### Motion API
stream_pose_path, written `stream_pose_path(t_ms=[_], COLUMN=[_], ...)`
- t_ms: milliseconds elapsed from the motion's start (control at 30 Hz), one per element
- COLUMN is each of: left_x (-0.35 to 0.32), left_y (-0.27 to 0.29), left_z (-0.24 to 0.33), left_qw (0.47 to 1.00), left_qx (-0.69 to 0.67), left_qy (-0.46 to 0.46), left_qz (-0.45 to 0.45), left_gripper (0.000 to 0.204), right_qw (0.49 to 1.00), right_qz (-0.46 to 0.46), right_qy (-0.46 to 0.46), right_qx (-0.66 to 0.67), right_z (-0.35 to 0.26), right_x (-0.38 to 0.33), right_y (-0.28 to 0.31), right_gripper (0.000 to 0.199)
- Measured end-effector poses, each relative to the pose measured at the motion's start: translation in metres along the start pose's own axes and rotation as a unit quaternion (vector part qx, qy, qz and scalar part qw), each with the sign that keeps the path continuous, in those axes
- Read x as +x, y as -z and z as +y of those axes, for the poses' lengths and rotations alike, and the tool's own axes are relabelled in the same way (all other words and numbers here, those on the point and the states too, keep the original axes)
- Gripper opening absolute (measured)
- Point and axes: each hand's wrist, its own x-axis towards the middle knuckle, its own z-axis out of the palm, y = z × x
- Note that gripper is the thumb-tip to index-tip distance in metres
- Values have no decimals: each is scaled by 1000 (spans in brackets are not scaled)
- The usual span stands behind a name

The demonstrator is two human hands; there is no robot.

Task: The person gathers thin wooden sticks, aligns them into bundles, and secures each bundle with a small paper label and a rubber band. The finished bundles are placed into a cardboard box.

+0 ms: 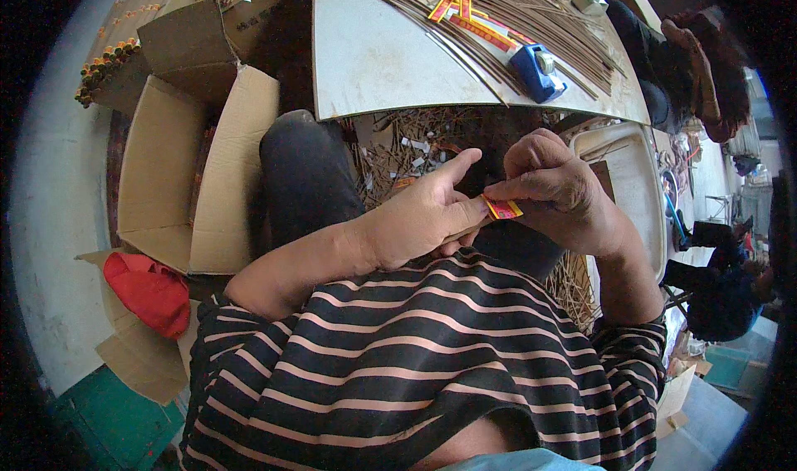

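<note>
In front of my striped shirt both hands meet at a small red and yellow paper label [504, 209]. My left hand [423, 214] is closed, its thumb tip and fingers pressed against the label's left end. What lies beneath those fingers is mostly hidden. My right hand [560, 190] pinches the label's upper edge between thumb and forefinger, its other fingers curled. Ahead on the white table [374, 64] lie many loose thin brown sticks [573, 43], with more red and yellow labels [481, 33] on top. A blue tape dispenser [538, 73] sits at the table's near edge.
An open cardboard box [158, 172] stands at my left, with a red cloth [148, 295] beside it. Bundled sticks [112, 60] are stacked behind. Broken sticks and paper scraps [398, 151] litter the floor under the table. A pale tray [639, 172] is at my right. Another person's arm [693, 68] shows far right.
</note>
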Motion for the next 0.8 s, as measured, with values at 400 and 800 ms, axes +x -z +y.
stream_pose_path(t_ms=[400, 800], left_x=[4, 1], left_y=[6, 3], left_z=[-3, 8], left_qw=[995, 991], left_qx=[-85, -120], left_qy=[-34, -21], left_qz=[-43, -62], left_gripper=[50, 35], right_qw=[966, 921], right_qz=[-21, 44], right_qy=[223, 343], right_qx=[-130, -179], right_z=[2, 16], right_x=[6, 6], right_y=[9, 3], right_gripper=[28, 29])
